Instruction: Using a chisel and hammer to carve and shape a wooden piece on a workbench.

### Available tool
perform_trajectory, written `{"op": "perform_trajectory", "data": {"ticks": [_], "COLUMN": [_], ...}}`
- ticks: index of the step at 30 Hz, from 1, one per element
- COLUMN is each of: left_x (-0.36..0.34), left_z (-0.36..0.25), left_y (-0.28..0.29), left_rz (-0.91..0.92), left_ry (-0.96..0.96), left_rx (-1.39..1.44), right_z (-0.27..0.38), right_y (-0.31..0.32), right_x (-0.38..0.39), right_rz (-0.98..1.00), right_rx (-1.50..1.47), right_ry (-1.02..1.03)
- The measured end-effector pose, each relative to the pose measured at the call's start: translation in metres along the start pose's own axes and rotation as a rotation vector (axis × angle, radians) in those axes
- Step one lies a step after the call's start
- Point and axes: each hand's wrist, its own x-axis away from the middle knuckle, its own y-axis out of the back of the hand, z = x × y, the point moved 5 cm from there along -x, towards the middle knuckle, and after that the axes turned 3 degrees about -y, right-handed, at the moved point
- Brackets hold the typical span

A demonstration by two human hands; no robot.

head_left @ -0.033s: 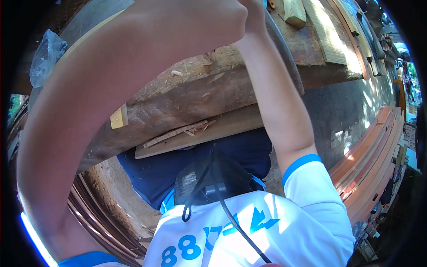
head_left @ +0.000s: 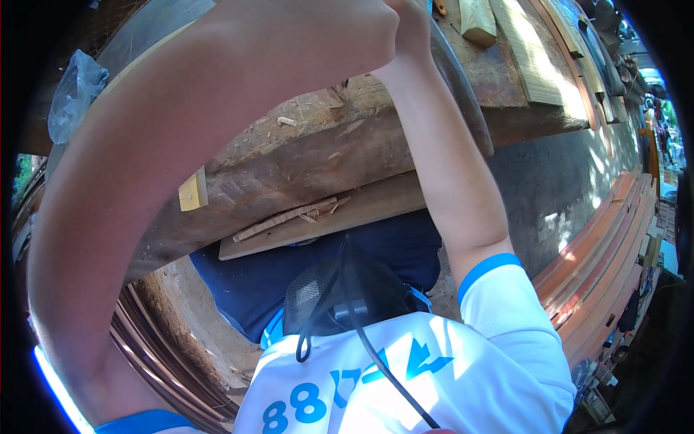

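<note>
My left hand is at the top edge of the view, its forearm arching up from the lower left. Right beside it, overlapping, is my right hand, on an arm that rises from the right sleeve. The fingers of both are hidden or cut off by the upper edge, so anything they hold is out of sight. Close to my right forearm lies a dark, flat, long piece with a rounded end, jutting past the edge of the wooden workbench. Wood chips are scattered on the bench below my left forearm.
Across my lap rests a board with a splintered strip on it. Lumber pieces lie on the bench at the upper right. Reddish planks are stacked at the right. A clear plastic bag hangs at the left.
Both hands and my right forearm have shifted very slightly to the left. Nothing else has visibly changed.
</note>
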Motion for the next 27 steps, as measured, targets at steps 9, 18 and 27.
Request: {"op": "perform_trajectory", "data": {"ticks": [9, 18, 27], "left_x": [0.001, 0.000, 0.018], "left_z": [0.005, 0.001, -0.003], "left_y": [-0.012, 0.001, -0.020], "left_rz": [-0.144, 0.002, 0.053], "left_ry": [0.014, 0.018, 0.160], "left_rx": [0.078, 0.075, 0.058], "right_z": [0.001, 0.004, 0.018], "right_y": [0.001, 0.004, -0.003], "right_x": [0.004, -0.010, 0.015], "right_rz": [-0.052, -0.069, -0.010], "right_rx": [-0.126, 0.154, 0.079], "right_ry": [-0.001, 0.005, -0.208]}}
